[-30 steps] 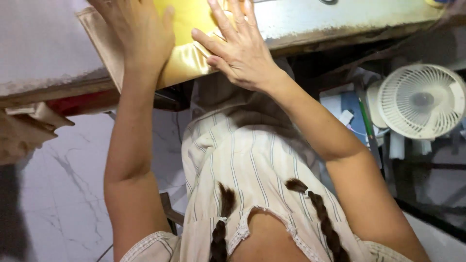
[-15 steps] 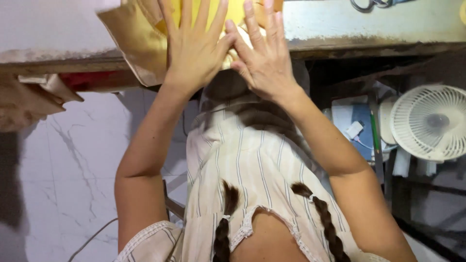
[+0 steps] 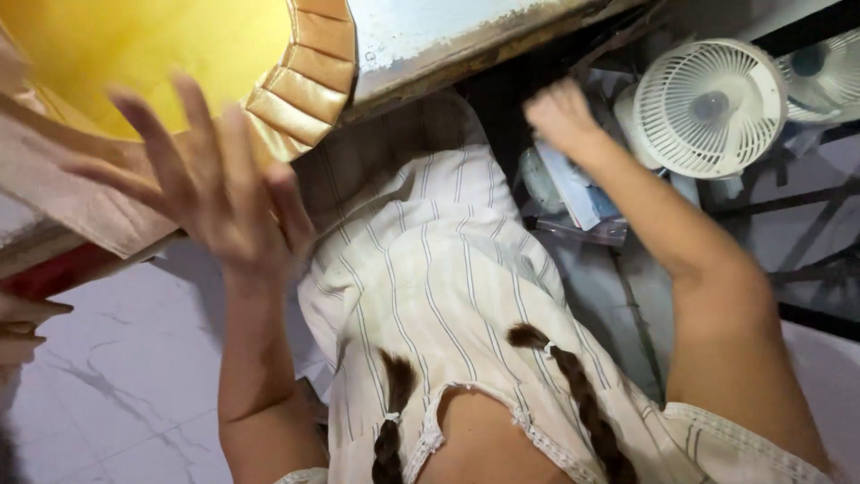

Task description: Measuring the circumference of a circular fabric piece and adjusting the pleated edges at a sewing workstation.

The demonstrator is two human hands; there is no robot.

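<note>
A yellow cloth piece [image 3: 152, 54] with a gold, padded, quilted border [image 3: 305, 85] lies on the worn table [image 3: 430, 36] at the upper left. My left hand [image 3: 206, 193] hovers with fingers spread just below and in front of that border, holding nothing. My right hand [image 3: 560, 116] hangs lower, under the table's edge at the right, with its fingers curled in; nothing shows in it. A striped cream dress [image 3: 448, 287] and two braids cover the lower middle of the view.
A white table fan [image 3: 708, 108] stands under the table at the upper right, with a second fan [image 3: 829, 67] behind it and boxes and packets [image 3: 573, 193] beside them. A dark metal frame [image 3: 806, 233] runs along the right. White marbled floor [image 3: 116, 385] lies at left.
Both hands have come off the yellow cloth. The right hand dropped down to the right below the table edge. The view has swung so the cloth sits further left.
</note>
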